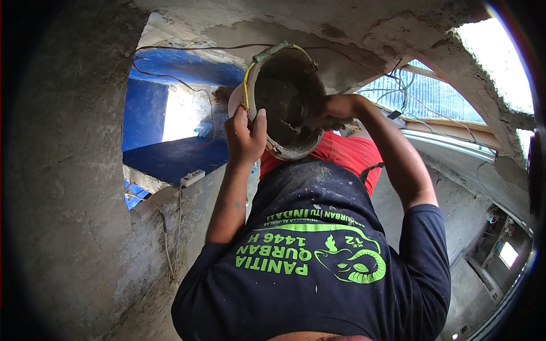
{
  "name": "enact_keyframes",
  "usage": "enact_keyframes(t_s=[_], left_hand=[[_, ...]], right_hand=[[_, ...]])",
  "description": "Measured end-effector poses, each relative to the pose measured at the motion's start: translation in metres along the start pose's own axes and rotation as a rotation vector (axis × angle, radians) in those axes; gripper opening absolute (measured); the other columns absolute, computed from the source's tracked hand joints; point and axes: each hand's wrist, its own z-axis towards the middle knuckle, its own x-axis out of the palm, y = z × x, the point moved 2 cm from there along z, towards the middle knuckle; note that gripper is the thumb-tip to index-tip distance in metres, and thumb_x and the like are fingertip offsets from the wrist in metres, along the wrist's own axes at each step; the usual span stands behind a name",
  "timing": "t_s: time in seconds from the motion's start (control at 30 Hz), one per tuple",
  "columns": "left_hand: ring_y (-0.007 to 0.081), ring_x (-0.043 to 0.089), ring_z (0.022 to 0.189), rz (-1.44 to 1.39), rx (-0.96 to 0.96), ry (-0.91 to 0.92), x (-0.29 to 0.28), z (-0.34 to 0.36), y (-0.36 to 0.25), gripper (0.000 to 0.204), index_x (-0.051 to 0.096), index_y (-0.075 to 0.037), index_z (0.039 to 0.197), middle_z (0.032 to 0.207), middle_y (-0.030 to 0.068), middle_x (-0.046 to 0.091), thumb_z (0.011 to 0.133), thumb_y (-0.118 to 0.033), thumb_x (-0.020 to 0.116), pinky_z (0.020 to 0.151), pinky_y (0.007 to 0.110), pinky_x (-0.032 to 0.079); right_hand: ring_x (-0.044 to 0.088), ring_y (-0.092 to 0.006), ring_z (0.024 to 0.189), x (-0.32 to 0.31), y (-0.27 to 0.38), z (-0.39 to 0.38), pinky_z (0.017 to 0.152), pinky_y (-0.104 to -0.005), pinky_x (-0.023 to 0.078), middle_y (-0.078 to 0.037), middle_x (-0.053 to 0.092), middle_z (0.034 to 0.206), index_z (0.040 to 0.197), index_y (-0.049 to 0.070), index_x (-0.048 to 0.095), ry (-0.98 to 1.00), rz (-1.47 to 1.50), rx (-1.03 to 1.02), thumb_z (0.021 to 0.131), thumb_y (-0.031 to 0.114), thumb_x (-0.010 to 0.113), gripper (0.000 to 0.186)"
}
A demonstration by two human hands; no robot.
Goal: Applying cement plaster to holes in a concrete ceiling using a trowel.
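A round bucket (pixel 290 152), crusted with grey, is tipped so that its mouth faces me, in front of my red shorts (pixel 355 154). Its yellow wire handle (pixel 246 85) arches over the far side, with a greyish grip (pixel 270 52) at the top. Grey residue coats the bucket's shadowed inside. My left hand (pixel 246 135) grips the left rim, thumb toward the mouth. On the opposite side, my right hand (pixel 336 109) is closed, its fingers at the mouth by the right rim. Shadow hides what those fingers hold, if anything.
Rough cement walls (pixel 74 142) surround me. To the left is a blue-painted recess with a ledge (pixel 176 156), and a white power strip (pixel 192 178) by its edge. Loose cables (pixel 210 96) cross behind the bucket. At the right, an opening shows a corrugated translucent sheet (pixel 438 95).
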Motion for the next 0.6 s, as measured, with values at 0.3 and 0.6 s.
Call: enact_keyframes(t_s=[0.3, 0.6], left_hand=[[0.026, 0.06, 0.066, -0.07, -0.093, 0.027, -0.009, 0.009, 0.004, 0.028, 0.063, 0.001, 0.107, 0.076, 0.013, 0.063, 0.106, -0.026, 0.056, 0.062, 0.039, 0.046], [0.04, 0.067, 0.078, 0.082, -0.081, 0.06, -0.012, 0.01, 0.019, 0.03, 0.064, 0.003, 0.104, 0.083, 0.0202, 0.068, 0.105, -0.026, 0.057, 0.069, 0.046, 0.049]], right_hand=[[0.044, -0.0135, 0.042, 0.024, -0.07, -0.06, 0.037, -0.0279, 0.035, -0.004, 0.052, 0.063, 0.116, 0.0, 0.064, 0.083, 0.903, -0.3, 0.109, 0.041, 0.04, 0.047], [0.052, -0.0158, 0.046, 0.046, -0.067, -0.149, 0.037, -0.0273, 0.039, -0.014, 0.06, 0.073, 0.126, -0.005, 0.06, -0.331, 1.072, -1.06, 0.103, 0.043, 0.055, 0.053]])
